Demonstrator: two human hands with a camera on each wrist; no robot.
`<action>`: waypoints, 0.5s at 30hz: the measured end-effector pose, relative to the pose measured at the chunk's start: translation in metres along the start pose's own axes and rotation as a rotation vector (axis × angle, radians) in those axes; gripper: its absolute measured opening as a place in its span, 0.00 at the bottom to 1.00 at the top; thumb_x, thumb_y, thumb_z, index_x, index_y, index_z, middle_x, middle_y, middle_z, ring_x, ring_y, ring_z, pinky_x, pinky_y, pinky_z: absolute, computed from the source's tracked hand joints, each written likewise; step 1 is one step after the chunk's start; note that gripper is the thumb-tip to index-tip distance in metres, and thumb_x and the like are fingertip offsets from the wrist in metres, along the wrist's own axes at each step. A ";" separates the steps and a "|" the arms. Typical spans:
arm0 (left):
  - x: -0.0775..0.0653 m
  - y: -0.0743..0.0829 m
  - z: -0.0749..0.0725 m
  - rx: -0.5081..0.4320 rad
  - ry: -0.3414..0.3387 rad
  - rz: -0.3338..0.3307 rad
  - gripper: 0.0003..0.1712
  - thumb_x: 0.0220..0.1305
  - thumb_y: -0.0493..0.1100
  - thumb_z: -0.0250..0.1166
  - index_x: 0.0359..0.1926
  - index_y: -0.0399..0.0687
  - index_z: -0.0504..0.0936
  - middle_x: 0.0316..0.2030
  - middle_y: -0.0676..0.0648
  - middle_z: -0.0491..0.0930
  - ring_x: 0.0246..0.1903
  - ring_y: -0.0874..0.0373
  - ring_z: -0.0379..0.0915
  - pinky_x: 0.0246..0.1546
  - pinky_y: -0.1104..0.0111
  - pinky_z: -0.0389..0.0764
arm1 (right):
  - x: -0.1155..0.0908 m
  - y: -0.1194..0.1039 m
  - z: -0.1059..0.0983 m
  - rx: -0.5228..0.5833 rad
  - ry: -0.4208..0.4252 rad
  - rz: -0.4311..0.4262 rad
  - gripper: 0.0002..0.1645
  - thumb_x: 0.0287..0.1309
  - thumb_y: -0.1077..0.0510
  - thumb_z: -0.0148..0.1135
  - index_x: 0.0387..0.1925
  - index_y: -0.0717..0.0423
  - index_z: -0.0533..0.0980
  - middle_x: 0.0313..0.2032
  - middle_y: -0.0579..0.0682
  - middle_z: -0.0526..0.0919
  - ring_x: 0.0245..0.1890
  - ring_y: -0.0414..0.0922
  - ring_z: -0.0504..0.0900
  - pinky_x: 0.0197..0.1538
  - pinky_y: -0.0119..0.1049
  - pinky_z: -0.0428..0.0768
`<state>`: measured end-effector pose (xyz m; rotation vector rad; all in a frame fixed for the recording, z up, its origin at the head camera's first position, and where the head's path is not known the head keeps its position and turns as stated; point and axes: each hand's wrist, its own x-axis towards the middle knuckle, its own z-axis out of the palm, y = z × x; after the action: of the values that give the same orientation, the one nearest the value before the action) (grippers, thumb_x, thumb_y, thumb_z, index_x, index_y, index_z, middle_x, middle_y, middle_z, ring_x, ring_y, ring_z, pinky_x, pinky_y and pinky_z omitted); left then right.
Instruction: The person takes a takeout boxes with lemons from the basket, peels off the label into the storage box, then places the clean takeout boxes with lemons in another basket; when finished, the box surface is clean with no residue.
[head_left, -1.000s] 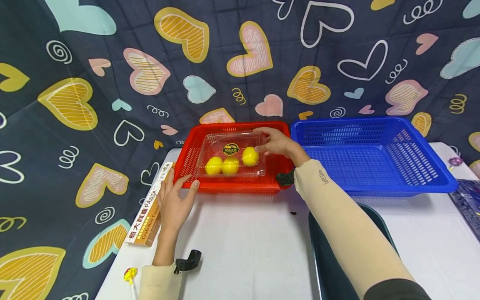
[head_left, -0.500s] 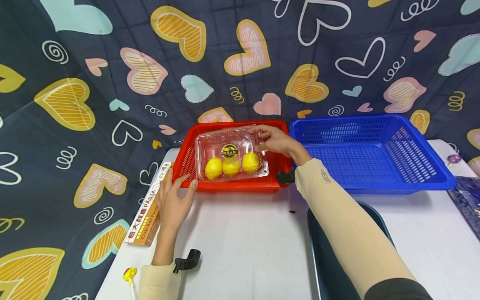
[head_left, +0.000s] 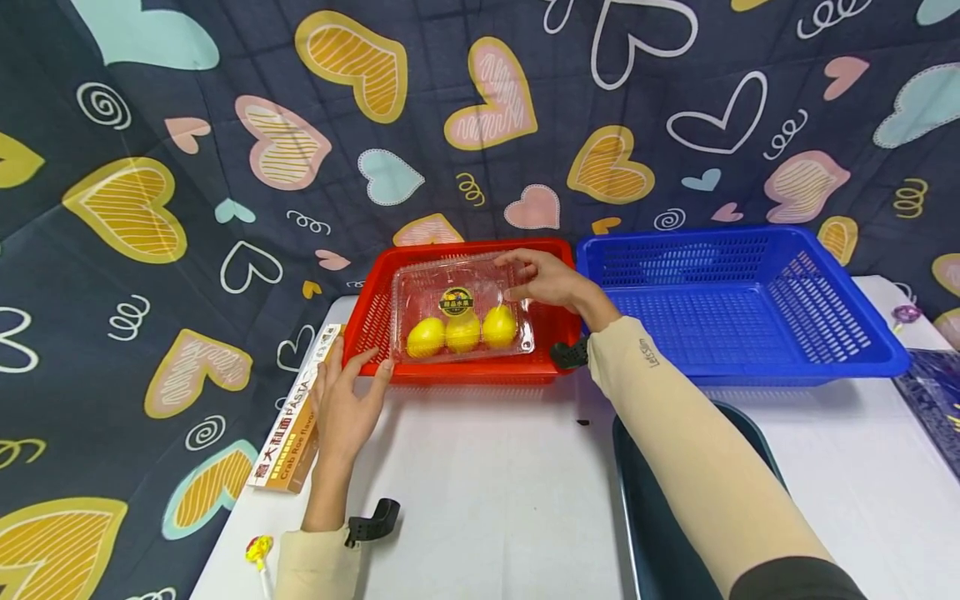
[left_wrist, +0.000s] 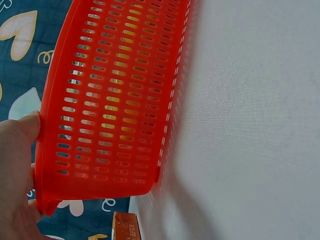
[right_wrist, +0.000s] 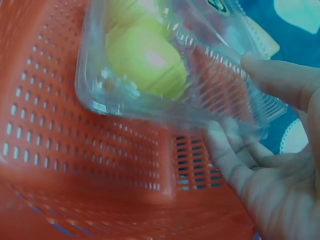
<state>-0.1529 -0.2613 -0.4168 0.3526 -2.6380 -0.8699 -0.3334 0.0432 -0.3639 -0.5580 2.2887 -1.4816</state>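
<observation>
My right hand (head_left: 551,282) grips a clear plastic fruit box (head_left: 491,275) by its right end, thumb on the lid side and fingers underneath in the right wrist view. Three yellow, lemon-like fruits (head_left: 462,333) lie in a row along the box's front side. Tilted toward me, the box is over the red basket (head_left: 487,368), and a dark round label (head_left: 456,302) marks its lid. At the basket's front left corner, my left hand (head_left: 348,412) holds the rim; in the left wrist view the thumb overlaps the red rim (left_wrist: 47,100) and the other fingers are partly hidden behind it.
A blue basket (head_left: 750,367) stands right of the red one. A dark green bin (head_left: 626,492) is partly under my right forearm. At left are a pasta box (head_left: 296,417) and a yellow lollipop (head_left: 258,550); a purple lollipop (head_left: 906,314) lies far right. A patterned cloth (head_left: 225,208) hangs behind.
The fruit box has been lifted and tipped toward me in my right hand. Its fruits have shifted to the front side, the rightmost moving into line. My left hand has kept its place.
</observation>
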 end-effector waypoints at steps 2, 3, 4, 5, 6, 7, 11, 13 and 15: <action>0.000 0.000 0.000 0.001 -0.004 -0.006 0.28 0.70 0.62 0.61 0.64 0.54 0.80 0.81 0.45 0.51 0.78 0.27 0.41 0.73 0.30 0.40 | -0.001 -0.001 0.000 -0.015 -0.003 -0.006 0.33 0.62 0.63 0.69 0.68 0.48 0.73 0.56 0.59 0.72 0.49 0.52 0.70 0.46 0.44 0.84; 0.000 0.000 -0.001 0.002 -0.007 -0.009 0.29 0.70 0.62 0.61 0.64 0.54 0.80 0.81 0.45 0.51 0.78 0.27 0.41 0.73 0.30 0.40 | -0.001 -0.002 0.001 -0.018 -0.005 -0.006 0.33 0.62 0.62 0.69 0.68 0.48 0.73 0.54 0.59 0.72 0.47 0.52 0.71 0.44 0.43 0.85; 0.000 0.000 -0.001 0.002 -0.009 -0.011 0.29 0.70 0.62 0.61 0.64 0.54 0.80 0.81 0.45 0.51 0.78 0.27 0.40 0.74 0.30 0.39 | -0.001 -0.003 0.001 -0.022 -0.006 -0.005 0.33 0.62 0.61 0.69 0.68 0.49 0.72 0.55 0.59 0.72 0.46 0.52 0.72 0.43 0.43 0.87; 0.000 0.001 -0.001 0.002 -0.011 -0.013 0.29 0.70 0.63 0.61 0.64 0.54 0.80 0.81 0.45 0.50 0.78 0.28 0.40 0.74 0.30 0.39 | -0.001 -0.004 0.001 -0.019 -0.009 -0.005 0.33 0.62 0.60 0.69 0.68 0.49 0.72 0.56 0.60 0.72 0.47 0.52 0.73 0.42 0.44 0.88; 0.000 0.001 -0.002 0.004 -0.012 -0.016 0.29 0.70 0.63 0.60 0.64 0.54 0.80 0.81 0.45 0.50 0.78 0.28 0.40 0.74 0.31 0.39 | -0.002 -0.005 0.001 -0.013 -0.014 -0.003 0.34 0.63 0.59 0.69 0.69 0.49 0.71 0.57 0.60 0.71 0.48 0.53 0.74 0.41 0.46 0.89; 0.000 0.001 -0.002 0.004 -0.012 -0.017 0.30 0.70 0.63 0.60 0.64 0.54 0.80 0.81 0.45 0.50 0.78 0.28 0.40 0.74 0.31 0.39 | -0.002 -0.006 0.002 -0.006 -0.017 -0.002 0.34 0.63 0.58 0.69 0.69 0.50 0.71 0.60 0.60 0.71 0.51 0.53 0.74 0.41 0.48 0.89; 0.000 0.001 -0.002 0.008 -0.009 -0.018 0.29 0.70 0.63 0.60 0.64 0.55 0.80 0.81 0.45 0.50 0.78 0.28 0.40 0.74 0.31 0.40 | -0.004 -0.009 0.002 0.021 -0.018 0.003 0.34 0.64 0.59 0.68 0.70 0.50 0.70 0.63 0.61 0.68 0.54 0.55 0.75 0.40 0.50 0.89; 0.000 0.001 -0.001 0.010 -0.011 -0.018 0.29 0.70 0.63 0.60 0.65 0.55 0.80 0.81 0.45 0.50 0.78 0.28 0.40 0.74 0.31 0.40 | -0.003 -0.009 0.002 0.029 -0.004 0.002 0.33 0.64 0.62 0.68 0.69 0.50 0.71 0.61 0.62 0.69 0.50 0.55 0.78 0.39 0.49 0.89; 0.000 0.001 -0.001 0.011 -0.015 -0.019 0.30 0.70 0.63 0.60 0.65 0.54 0.80 0.81 0.45 0.50 0.78 0.28 0.40 0.74 0.31 0.40 | -0.004 -0.009 0.002 0.041 0.016 -0.002 0.33 0.63 0.64 0.67 0.69 0.50 0.71 0.59 0.62 0.70 0.45 0.55 0.80 0.38 0.47 0.89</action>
<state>-0.1524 -0.2607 -0.4150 0.3753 -2.6581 -0.8676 -0.3279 0.0401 -0.3560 -0.5395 2.2652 -1.5353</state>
